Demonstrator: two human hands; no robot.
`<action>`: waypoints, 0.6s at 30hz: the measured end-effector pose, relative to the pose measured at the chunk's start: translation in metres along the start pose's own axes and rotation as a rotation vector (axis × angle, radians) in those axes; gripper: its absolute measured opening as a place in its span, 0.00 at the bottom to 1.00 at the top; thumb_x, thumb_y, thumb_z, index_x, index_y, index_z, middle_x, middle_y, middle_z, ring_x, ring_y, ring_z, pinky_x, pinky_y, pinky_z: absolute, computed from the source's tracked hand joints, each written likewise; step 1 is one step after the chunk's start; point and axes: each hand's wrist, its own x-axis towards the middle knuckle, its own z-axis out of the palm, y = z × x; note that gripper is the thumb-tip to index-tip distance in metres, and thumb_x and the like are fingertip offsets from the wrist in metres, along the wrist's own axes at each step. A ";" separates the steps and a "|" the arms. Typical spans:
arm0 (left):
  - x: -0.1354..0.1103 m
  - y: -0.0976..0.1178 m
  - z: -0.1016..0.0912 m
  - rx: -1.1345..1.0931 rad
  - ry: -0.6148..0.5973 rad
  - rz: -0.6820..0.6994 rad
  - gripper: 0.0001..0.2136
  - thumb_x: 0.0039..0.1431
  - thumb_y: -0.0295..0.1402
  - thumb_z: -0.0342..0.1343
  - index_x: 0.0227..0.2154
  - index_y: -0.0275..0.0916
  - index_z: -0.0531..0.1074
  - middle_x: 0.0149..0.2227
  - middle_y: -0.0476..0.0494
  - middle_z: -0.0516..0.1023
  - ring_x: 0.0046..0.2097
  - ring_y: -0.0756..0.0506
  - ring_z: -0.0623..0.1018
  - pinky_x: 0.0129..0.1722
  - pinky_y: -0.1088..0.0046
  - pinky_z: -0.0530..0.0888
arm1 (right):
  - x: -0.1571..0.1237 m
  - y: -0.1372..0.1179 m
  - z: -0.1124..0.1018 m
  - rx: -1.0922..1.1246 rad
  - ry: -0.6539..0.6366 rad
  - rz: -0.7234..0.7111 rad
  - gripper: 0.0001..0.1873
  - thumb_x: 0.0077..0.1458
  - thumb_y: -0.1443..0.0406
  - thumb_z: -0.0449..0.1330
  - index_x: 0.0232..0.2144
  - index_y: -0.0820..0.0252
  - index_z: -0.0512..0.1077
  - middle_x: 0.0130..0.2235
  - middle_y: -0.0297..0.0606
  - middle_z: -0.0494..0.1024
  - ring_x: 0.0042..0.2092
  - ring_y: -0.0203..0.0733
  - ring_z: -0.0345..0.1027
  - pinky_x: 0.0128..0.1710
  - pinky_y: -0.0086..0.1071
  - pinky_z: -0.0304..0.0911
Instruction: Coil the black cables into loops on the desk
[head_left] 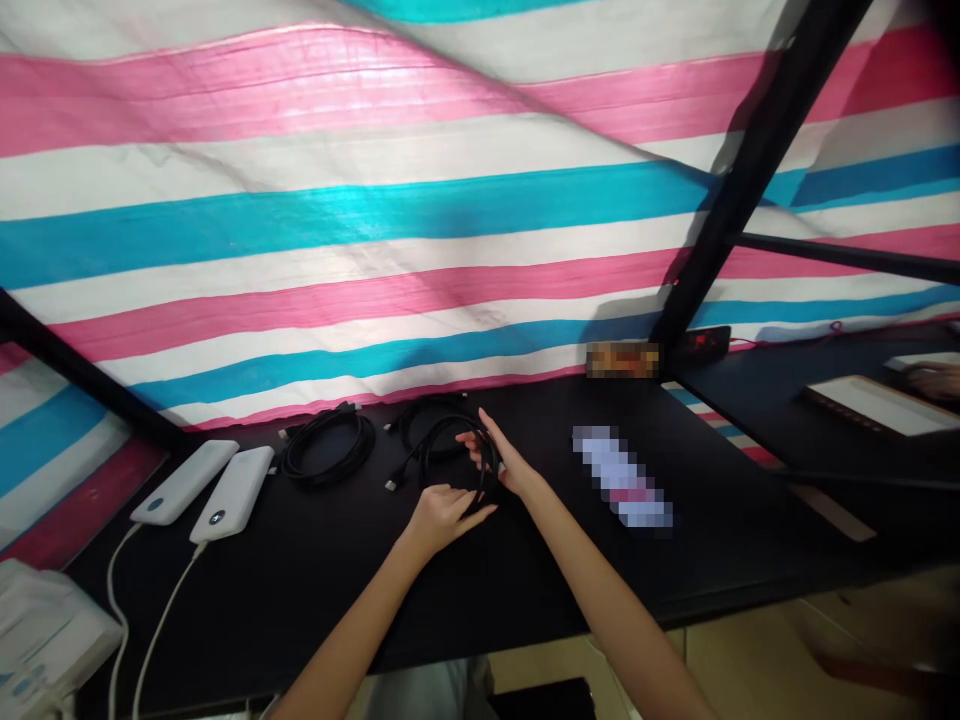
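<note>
The right hand [499, 460] pinched a coiled black cable [421, 460] with its fingers above the black counter [315, 610]. The left hand [446, 518] touched the coil's lower part, but its grip could not be told. 2 other black cable coils [330, 478] lay near.

No text can be read. Pixelated patches cover a small item [622, 360] at the back of the tabletop [712, 560] and a long item [621, 476] lying on it. Two white power banks [232, 492] show small round marks, too small to read.
</note>
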 end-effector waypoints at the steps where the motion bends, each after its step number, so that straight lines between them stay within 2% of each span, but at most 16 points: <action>1: 0.000 0.002 0.000 -0.012 -0.022 -0.004 0.10 0.58 0.37 0.55 0.32 0.35 0.73 0.22 0.48 0.77 0.22 0.51 0.75 0.24 0.77 0.71 | 0.000 0.000 -0.002 0.021 -0.018 0.010 0.29 0.52 0.45 0.54 0.29 0.66 0.77 0.21 0.33 0.68 0.19 0.27 0.55 0.14 0.21 0.47; 7: -0.005 0.008 0.007 0.033 -0.230 -0.083 0.15 0.60 0.41 0.50 0.39 0.35 0.73 0.23 0.46 0.76 0.26 0.47 0.76 0.28 0.71 0.72 | -0.004 -0.005 -0.004 0.043 -0.034 0.046 0.18 0.53 0.53 0.59 0.30 0.65 0.76 0.23 0.32 0.70 0.22 0.27 0.62 0.17 0.20 0.54; 12: -0.004 0.010 0.006 -0.003 -0.301 -0.151 0.17 0.61 0.45 0.48 0.38 0.36 0.74 0.25 0.43 0.74 0.31 0.46 0.76 0.33 0.70 0.71 | -0.009 -0.009 -0.002 0.066 -0.026 0.060 0.11 0.53 0.61 0.60 0.32 0.64 0.76 0.22 0.31 0.70 0.21 0.27 0.61 0.18 0.20 0.56; 15: 0.002 0.013 -0.001 -0.036 -0.357 -0.186 0.19 0.60 0.47 0.47 0.39 0.35 0.73 0.27 0.42 0.73 0.32 0.44 0.73 0.35 0.67 0.70 | -0.013 -0.010 -0.001 0.068 -0.109 0.065 0.11 0.51 0.61 0.61 0.33 0.64 0.76 0.22 0.30 0.69 0.19 0.26 0.58 0.16 0.20 0.52; 18: 0.006 0.013 -0.010 -0.111 -0.379 -0.227 0.21 0.58 0.48 0.49 0.40 0.34 0.71 0.28 0.42 0.71 0.32 0.44 0.70 0.35 0.66 0.69 | -0.014 -0.011 -0.002 0.038 -0.167 0.090 0.12 0.51 0.60 0.60 0.35 0.63 0.75 0.21 0.27 0.66 0.16 0.24 0.51 0.13 0.21 0.45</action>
